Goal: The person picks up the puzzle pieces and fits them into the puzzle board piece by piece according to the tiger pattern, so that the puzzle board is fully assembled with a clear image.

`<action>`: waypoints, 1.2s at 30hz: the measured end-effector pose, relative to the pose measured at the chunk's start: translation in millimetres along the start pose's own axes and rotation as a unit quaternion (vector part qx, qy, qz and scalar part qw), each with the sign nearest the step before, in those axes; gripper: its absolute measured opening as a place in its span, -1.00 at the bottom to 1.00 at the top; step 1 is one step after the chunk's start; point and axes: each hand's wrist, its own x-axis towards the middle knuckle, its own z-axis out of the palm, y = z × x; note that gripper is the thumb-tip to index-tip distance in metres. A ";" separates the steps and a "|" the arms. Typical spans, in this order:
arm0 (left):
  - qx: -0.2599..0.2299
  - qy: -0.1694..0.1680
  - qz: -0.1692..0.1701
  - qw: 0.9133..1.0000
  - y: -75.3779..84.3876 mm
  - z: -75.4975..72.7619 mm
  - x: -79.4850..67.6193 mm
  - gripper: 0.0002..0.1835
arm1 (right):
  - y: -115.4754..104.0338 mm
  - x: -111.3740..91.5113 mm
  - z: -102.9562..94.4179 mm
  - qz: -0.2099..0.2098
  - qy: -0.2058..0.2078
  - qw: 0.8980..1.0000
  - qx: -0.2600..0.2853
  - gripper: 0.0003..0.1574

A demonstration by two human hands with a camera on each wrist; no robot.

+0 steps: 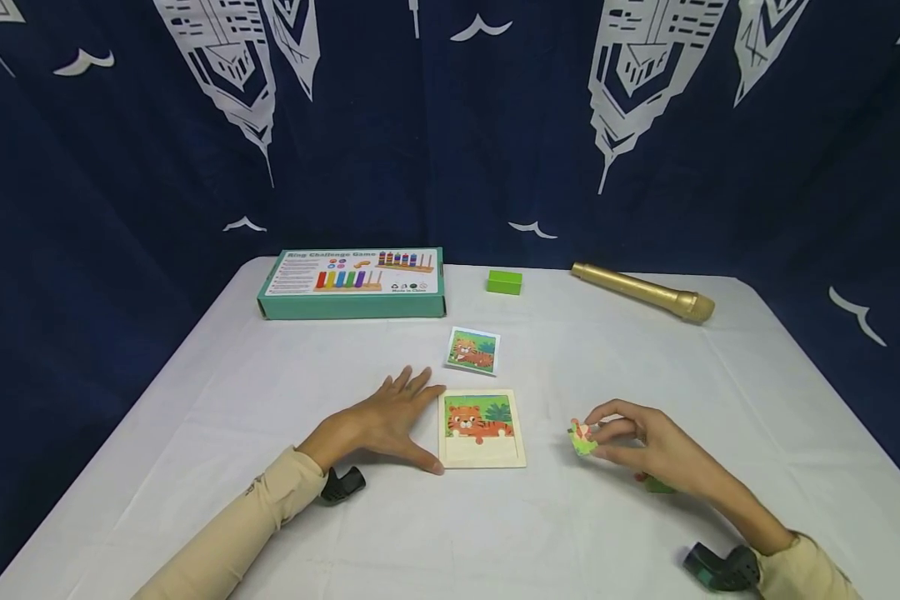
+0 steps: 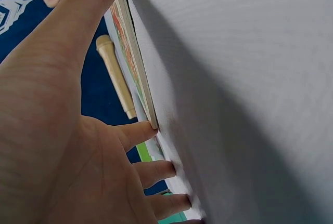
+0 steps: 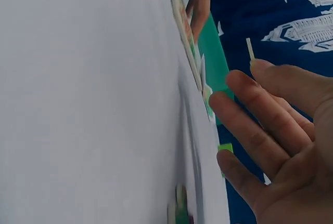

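Observation:
A square wooden puzzle board [image 1: 482, 454] lies in the middle of the table, its upper part filled with a tiger picture and its lower part bare wood. My left hand [image 1: 386, 421] rests on the cloth with fingers spread, thumb and index fingertip at the board's left edge. To the right of the board, my right hand [image 1: 648, 442] pinches a small green and orange puzzle piece [image 1: 582, 438] between thumb and fingers; it appears edge-on in the right wrist view. Beneath that hand lies another green piece [image 1: 658, 485], mostly hidden by it.
Just behind the board is a small tiger picture card [image 1: 472, 351]. Farther back stand a green Ring Challenge Game box [image 1: 352, 307], a bright green block [image 1: 504, 282] and a gold microphone [image 1: 637, 290]. A dark blue patterned curtain [image 1: 435, 125] hangs behind the white-covered table [image 1: 195, 400].

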 end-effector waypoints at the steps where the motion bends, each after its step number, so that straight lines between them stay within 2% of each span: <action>1: 0.001 0.001 0.001 1.000 0.0 0.0 0.2 0.25 | -0.6 3.0 0.9 -0.002 0.000 1.000 0.015 -0.62; 6: -0.001 0.001 0.002 1.000 0.6 -0.7 0.7 0.26 | -2.7 18.1 8.1 -0.022 0.009 0.997 0.071 -0.55; 14: -0.005 -0.002 0.004 1.000 0.6 0.2 0.7 0.25 | -8.1 37.3 27.6 -0.012 -0.010 0.996 0.088 -0.54; 23: -0.002 0.001 0.000 1.000 0.3 -0.1 -0.4 0.26 | -15.2 53.8 46.9 -0.040 -0.027 0.993 0.109 -0.57; 31: 0.001 0.001 0.000 1.000 -0.2 -1.2 -0.4 0.26 | -23.3 62.4 57.9 -0.024 -0.045 0.983 0.174 -0.55; 36: 0.005 -0.001 0.003 1.000 -0.7 -1.5 -0.6 0.26 | -28.3 65.9 64.2 0.000 -0.053 0.981 0.188 -0.55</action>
